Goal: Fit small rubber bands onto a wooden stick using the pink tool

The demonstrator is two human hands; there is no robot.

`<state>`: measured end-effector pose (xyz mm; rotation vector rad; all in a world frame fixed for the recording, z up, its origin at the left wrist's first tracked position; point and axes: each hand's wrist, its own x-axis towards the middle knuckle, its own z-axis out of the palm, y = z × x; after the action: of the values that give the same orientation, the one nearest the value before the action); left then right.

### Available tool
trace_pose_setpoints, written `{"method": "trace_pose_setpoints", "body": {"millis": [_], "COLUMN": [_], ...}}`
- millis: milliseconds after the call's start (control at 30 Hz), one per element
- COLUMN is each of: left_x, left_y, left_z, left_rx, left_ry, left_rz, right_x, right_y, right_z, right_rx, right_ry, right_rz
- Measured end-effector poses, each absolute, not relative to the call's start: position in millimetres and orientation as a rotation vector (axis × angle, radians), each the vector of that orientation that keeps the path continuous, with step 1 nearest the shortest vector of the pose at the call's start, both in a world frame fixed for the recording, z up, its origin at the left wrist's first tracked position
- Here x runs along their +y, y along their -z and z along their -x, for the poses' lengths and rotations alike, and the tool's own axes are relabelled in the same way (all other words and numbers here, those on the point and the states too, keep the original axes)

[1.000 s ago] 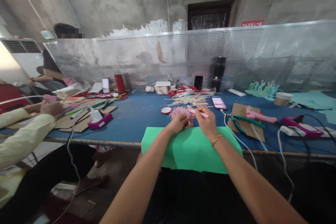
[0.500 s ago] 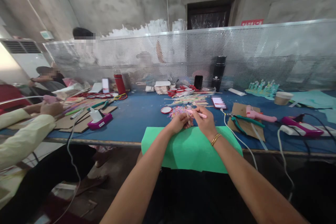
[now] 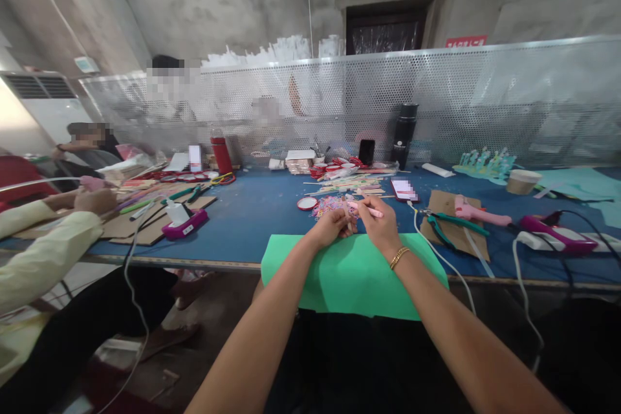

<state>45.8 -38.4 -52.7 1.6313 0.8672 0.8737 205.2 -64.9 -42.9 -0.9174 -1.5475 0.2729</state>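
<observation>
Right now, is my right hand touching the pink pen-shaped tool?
Touching. The head view shows your right hand gripping the pink pen-shaped tool, one end of which rests across the hand near the knuckles.

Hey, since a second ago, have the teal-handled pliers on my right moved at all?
No. The teal-handled pliers show no visible shift either way against the table's front edge, and still lie on the cardboard.

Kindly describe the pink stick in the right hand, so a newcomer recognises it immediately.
On the blue table, find the green sheet at the near edge. Beyond it, the right hand holds the pink stick. It is slim, unlike the thicker pink tool at right.
</observation>
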Motion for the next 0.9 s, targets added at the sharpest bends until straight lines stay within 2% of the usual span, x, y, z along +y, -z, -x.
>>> {"method": "trace_pose_setpoints", "body": {"millis": [900], "left_x": [-36.5], "left_y": [54.7], "left_z": [-46.2], "left_rx": [0.841], "left_ry": [-0.860], "left_rz": [-1.636], "right_x": [-64.6], "right_y": [42.9], "right_z": [-204.5], "right_rx": [-1.578], "right_ry": [-0.311], "right_rz": [0.875]}}
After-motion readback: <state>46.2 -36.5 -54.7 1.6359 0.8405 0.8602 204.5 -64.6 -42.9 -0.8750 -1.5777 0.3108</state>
